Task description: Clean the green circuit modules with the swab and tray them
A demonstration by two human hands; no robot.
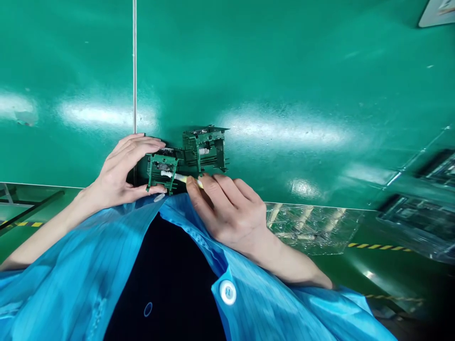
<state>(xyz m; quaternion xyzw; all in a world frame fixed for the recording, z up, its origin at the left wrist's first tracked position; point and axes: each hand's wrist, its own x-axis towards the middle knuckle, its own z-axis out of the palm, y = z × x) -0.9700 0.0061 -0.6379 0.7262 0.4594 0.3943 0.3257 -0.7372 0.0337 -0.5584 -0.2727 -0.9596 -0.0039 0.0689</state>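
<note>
My left hand (121, 170) grips a small frame-like assembly of green circuit boards (162, 166) near the table's front edge, fingers over its far side and thumb along its near side. In my right hand (231, 203) a thin white-and-yellow stick-like tool (180, 177) is pinched between thumb and forefinger. Its white end points left into the opening of the held assembly; whether it touches a part inside, I cannot tell. Just beyond and to the right stands a second similar circuit board assembly (206, 148), close beside the first, with a small white part inside.
The green tabletop (284, 71) has a pale seam (134, 66) running away from me. More circuit boards (419, 218) lie at the right on clear plastic wrapping. A clear plastic tray (313, 227) sits below the table edge. A light-coloured object (435, 14) is at the far right corner.
</note>
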